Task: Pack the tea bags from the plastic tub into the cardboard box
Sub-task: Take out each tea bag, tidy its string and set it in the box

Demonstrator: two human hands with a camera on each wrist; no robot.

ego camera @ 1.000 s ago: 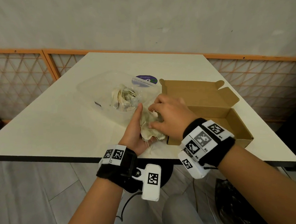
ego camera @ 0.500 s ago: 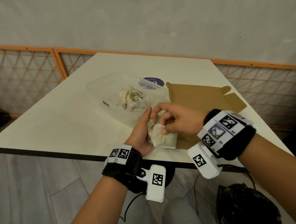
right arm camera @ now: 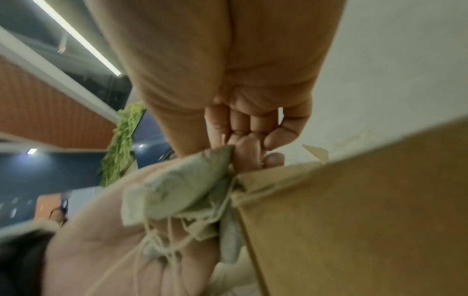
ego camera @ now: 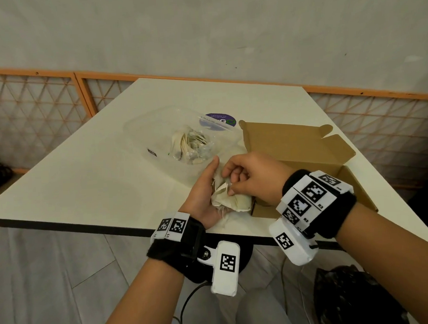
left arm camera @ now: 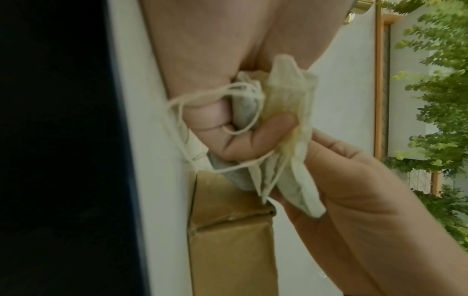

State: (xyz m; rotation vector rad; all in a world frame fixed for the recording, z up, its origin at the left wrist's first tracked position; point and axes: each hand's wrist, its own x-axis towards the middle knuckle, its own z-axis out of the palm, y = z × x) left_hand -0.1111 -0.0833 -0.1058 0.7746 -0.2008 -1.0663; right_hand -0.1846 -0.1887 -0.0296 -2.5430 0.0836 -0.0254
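A clear plastic tub (ego camera: 154,132) on the white table holds a heap of tea bags (ego camera: 191,147). To its right stands an open cardboard box (ego camera: 296,145), seen close up in the left wrist view (left arm camera: 228,240) and the right wrist view (right arm camera: 354,200). At the box's near left corner my left hand (ego camera: 202,194) cups a bundle of tea bags (ego camera: 234,200) with tangled strings (left arm camera: 291,112). My right hand (ego camera: 243,175) pinches the top edge of one bag in that bundle (right arm camera: 177,190). The box's inside is mostly hidden by my right wrist.
The table's front edge (ego camera: 87,228) runs just under my wrists. An orange lattice railing (ego camera: 31,109) and a grey wall lie behind the table. A dark bag (ego camera: 351,298) sits on the floor at lower right.
My right hand has gone from lying over the bundle to pinching one bag's edge. The left hand still holds the bundle at the box's corner.
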